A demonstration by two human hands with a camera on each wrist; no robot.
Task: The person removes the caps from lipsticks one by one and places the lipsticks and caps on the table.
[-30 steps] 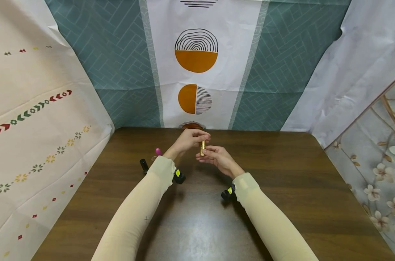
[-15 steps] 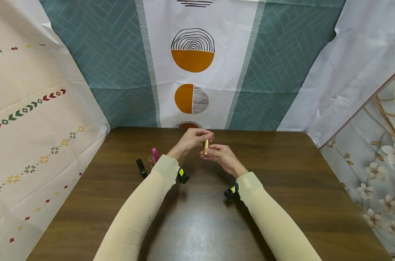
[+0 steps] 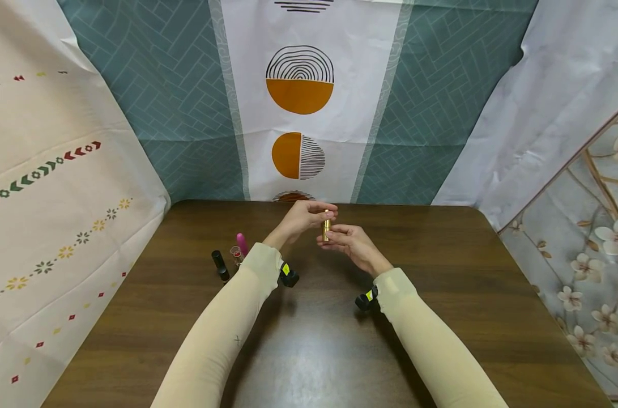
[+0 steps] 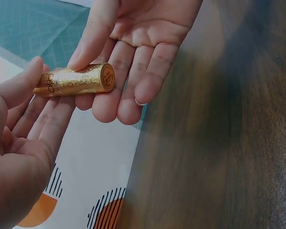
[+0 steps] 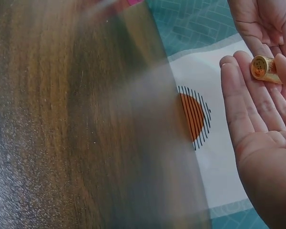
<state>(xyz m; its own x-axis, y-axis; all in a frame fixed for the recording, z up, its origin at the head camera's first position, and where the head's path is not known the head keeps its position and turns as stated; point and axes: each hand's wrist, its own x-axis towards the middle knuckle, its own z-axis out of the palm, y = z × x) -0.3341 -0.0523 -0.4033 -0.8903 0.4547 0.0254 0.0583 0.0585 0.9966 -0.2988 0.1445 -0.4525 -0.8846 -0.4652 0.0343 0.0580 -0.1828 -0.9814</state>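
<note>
A shiny gold lipstick tube [image 3: 326,228] stands nearly upright above the table, held between both hands. My left hand [image 3: 302,220] pinches its upper end between thumb and fingers, while my right hand [image 3: 353,245] pinches the lower end. In the left wrist view the lipstick tube [image 4: 81,81] looks closed, with dark lettering near its middle and a round flat end facing the camera. The right wrist view shows the other round end of the lipstick tube [image 5: 260,67], lying across the fingers of my right hand [image 5: 264,143] under the thumb.
Left of my left forearm, a black tube [image 3: 220,265], a small clear item with red in it [image 3: 237,254] and a pink rounded item [image 3: 242,242] stand on the brown wooden table [image 3: 441,272]. Patterned cloths hang behind the table and at both sides.
Both hands have shifted slightly right in the head view with the lipstick tube between them. The pink and clear items show more beside my left sleeve. The grips look the same.
</note>
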